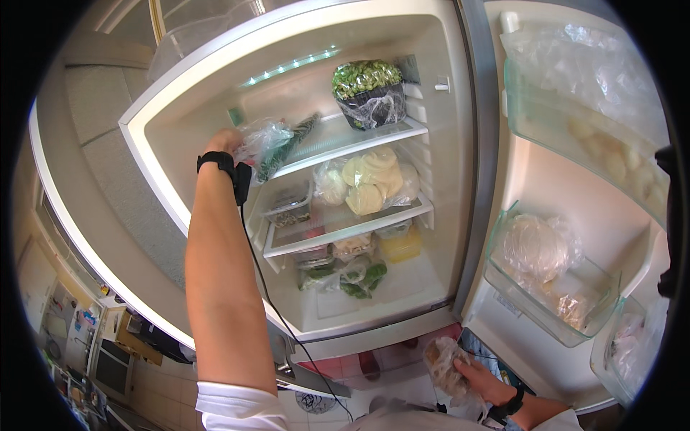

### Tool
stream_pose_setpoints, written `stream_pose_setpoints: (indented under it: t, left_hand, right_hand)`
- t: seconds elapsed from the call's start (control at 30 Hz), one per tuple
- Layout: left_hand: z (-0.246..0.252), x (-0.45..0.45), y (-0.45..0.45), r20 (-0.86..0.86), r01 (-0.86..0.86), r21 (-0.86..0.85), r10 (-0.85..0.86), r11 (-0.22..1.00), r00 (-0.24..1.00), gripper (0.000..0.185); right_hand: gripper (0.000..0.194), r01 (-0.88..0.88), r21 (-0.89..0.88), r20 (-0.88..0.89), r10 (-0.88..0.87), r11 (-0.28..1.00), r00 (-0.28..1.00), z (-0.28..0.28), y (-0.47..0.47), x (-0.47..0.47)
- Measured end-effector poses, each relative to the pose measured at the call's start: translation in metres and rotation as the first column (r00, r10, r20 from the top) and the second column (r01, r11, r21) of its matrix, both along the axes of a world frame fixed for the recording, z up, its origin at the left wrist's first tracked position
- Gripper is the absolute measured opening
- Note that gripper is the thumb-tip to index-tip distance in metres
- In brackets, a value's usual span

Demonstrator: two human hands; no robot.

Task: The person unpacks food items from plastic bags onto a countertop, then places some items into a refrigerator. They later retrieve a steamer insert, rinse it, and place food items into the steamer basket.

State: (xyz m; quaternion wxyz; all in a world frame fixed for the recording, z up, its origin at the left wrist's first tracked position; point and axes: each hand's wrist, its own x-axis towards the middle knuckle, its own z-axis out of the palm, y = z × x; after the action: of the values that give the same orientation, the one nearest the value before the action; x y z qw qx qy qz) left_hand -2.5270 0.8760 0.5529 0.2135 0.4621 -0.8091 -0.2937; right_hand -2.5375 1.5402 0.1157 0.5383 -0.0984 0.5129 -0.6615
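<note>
My left hand (225, 141) reaches to the left end of the upper glass shelf (345, 140) inside an open refrigerator. It grips a crumpled clear plastic bag (267, 134), which partly hides the fingers. Against this bag lies a long, dark green wrapped bundle (288, 148), its lower end jutting past the shelf's front edge. Low down, outside the cabinet and near the open door, my right hand (477, 377) holds a clear plastic bag with something brownish inside (447, 366). Its exact contents are unclear.
A wrapped black tub of green sprouts (369, 94) stands at the upper shelf's right. Bagged pale round wrappers (374, 178) and a clear container (289, 204) sit below. Bagged leafy greens (364, 277) lie at the bottom. Door bins (550, 307) hold several bags. A cable (269, 296) trails from my left wrist.
</note>
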Motion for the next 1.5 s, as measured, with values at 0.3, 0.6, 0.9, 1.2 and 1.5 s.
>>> stream_pose_setpoints:
  t: [0.3,0.6,0.9,1.2,1.5]
  left_hand:
    - [0.011,0.019,0.088,-0.86,0.274,0.346,0.187,0.897,0.474,0.027]
    - [0.024,0.058,0.12,-0.804,0.418,0.271,-0.035,0.867,0.593,0.03]
    - [-0.013,0.125,0.217,-0.843,0.72,0.319,-0.164,0.616,0.513,0.029]
    - [-0.143,0.146,0.254,-0.705,0.612,0.612,-0.005,0.502,0.709,0.033]
    - [-0.186,0.081,0.147,-0.831,0.672,0.521,0.135,0.526,0.539,0.03]
  right_hand:
    - [0.047,0.024,0.057,0.016,-0.025,0.998,1.0,-0.004,0.003,-0.001]
    - [0.049,-0.003,0.021,0.03,0.002,1.0,1.0,0.005,0.004,-0.006]
    - [0.052,-0.006,-0.006,0.052,0.006,1.0,0.999,0.02,0.003,-0.006]
    - [0.049,0.001,0.06,0.042,-0.004,0.998,0.999,0.019,0.003,-0.008]
    - [0.052,-0.014,0.092,0.003,0.014,0.996,1.0,0.033,0.002,-0.004]
